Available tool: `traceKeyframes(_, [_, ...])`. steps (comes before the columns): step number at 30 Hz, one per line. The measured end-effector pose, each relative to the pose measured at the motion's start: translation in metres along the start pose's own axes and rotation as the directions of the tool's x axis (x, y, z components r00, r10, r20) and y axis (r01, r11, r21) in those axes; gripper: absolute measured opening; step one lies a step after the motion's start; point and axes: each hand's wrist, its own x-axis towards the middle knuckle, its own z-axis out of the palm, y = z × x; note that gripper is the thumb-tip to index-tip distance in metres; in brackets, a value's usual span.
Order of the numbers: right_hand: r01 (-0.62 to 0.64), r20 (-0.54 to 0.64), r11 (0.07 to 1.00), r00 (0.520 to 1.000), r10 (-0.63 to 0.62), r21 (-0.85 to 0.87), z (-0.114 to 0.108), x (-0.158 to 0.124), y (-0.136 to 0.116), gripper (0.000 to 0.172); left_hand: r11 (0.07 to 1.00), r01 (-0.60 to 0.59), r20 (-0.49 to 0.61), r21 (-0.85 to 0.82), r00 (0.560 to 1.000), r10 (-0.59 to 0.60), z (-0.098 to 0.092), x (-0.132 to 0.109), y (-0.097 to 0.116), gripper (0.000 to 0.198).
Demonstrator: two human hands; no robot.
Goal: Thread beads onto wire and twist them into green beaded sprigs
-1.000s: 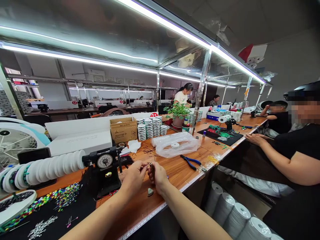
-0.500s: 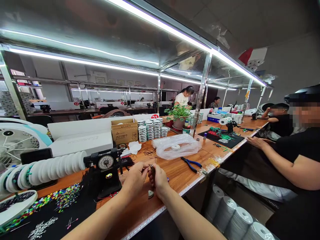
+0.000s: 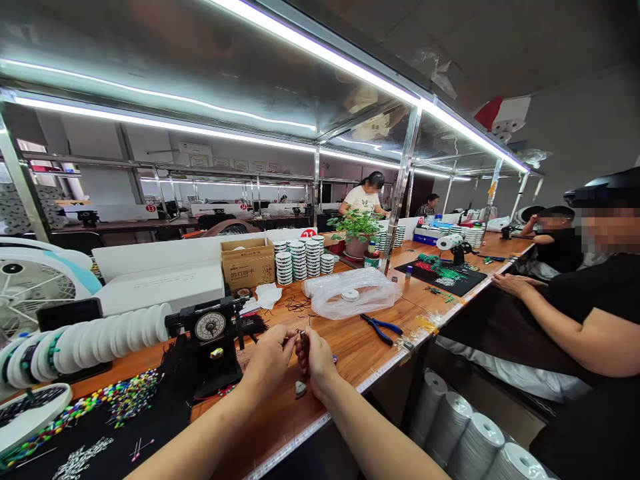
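Observation:
My left hand (image 3: 271,357) and my right hand (image 3: 318,365) meet above the front of the wooden table, fingertips nearly touching. My right fingers are closed on a small dark brown, bead-like piece (image 3: 302,343); its exact kind is too small to make out. Thumb and finger of my left hand pinch at its upper end, and whatever they grip is hidden. Below the hands lies a small grey-white piece (image 3: 300,389). To the left stands a black winding device with a round dial (image 3: 211,326), carrying a row of white spools (image 3: 115,337).
Blue-handled pliers (image 3: 383,329) and a clear plastic bag (image 3: 330,300) lie beyond my right hand. Stacked spools (image 3: 299,259) and a cardboard box (image 3: 247,263) stand behind. Colourful pins (image 3: 133,399) cover a black mat at left. A co-worker (image 3: 600,320) sits at right.
The view has shifted very slightly. Both hands stay together on the small brown piece, with hardly any movement of the fingers.

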Motion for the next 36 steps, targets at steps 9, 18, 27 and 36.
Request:
traceKeyframes(9, [-0.004,-0.005,1.000,1.000,0.004,-0.005,0.0003,-0.0017,-0.0013,0.039,1.000,0.009,-0.006,0.011,1.000,-0.009,-0.0007,-0.0017,-0.0004,0.022])
traceKeyframes(18, [-0.007,-0.013,1.000,1.000,0.007,0.004,0.0005,-0.0017,-0.0014,0.039,1.000,0.008,-0.008,0.003,1.000,-0.008,-0.0016,-0.0019,0.0018,0.021])
traceKeyframes(27, [0.004,-0.002,1.000,1.000,-0.004,-0.001,0.0002,-0.0026,-0.0017,0.039,1.000,0.010,0.011,-0.017,1.000,-0.010,-0.0022,-0.0016,0.0020,0.023])
traceKeyframes(36, [0.078,0.001,0.988,0.997,-0.079,-0.130,0.0027,-0.0069,0.0003,0.049,0.993,0.068,-0.003,-0.092,0.998,-0.069,-0.0036,-0.0020,0.0034,0.021])
